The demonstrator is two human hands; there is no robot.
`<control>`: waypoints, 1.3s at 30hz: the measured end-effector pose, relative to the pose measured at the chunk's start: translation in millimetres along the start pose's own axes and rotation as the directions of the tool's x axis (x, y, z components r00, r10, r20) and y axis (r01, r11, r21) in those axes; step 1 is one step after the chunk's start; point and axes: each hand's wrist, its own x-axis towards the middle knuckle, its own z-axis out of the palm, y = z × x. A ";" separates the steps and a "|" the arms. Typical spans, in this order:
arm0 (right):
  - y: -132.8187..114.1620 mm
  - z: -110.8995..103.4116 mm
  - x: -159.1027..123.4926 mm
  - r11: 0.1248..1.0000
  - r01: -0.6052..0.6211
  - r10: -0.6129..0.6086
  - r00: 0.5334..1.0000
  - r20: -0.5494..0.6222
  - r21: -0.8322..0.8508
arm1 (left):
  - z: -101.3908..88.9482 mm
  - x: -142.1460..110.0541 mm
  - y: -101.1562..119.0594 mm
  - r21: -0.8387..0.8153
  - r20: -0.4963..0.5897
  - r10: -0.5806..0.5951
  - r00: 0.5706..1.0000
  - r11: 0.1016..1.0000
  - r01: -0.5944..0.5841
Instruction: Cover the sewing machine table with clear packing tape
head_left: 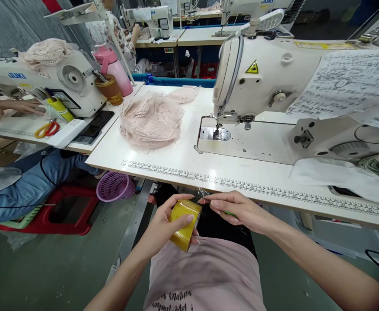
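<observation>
- The left hand (171, 222) gripped a shiny yellow tape roll (186, 208), thumb across its face and fingers curled around its far side.
- The roll was tilted above the person's lap, just in front of the sewing table's (189, 157) near edge.
- The right hand (233, 207) had thumb and forefinger pressed together near the roll's upper corner; what their tips pinched was too small to tell. Its curled fingers held a green object (230, 214), mostly hidden.
- Pale pink lace fabric (152, 119) lay bunched left of the industrial sewing machine (257, 82).
</observation>
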 end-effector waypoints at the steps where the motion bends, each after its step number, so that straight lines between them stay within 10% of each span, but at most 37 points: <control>1: -0.1 0.5 0.5 1.000 0.002 -0.002 1.000 -0.004 0.001 | 0.5 -0.3 1.0 0.002 0.005 -0.003 1.000 1.000 0.003; 39: -2.9 2.9 -0.5 0.999 -0.044 0.045 0.998 -0.042 0.019 | 4.3 -4.8 9.8 -0.004 0.018 -0.010 1.000 1.000 0.010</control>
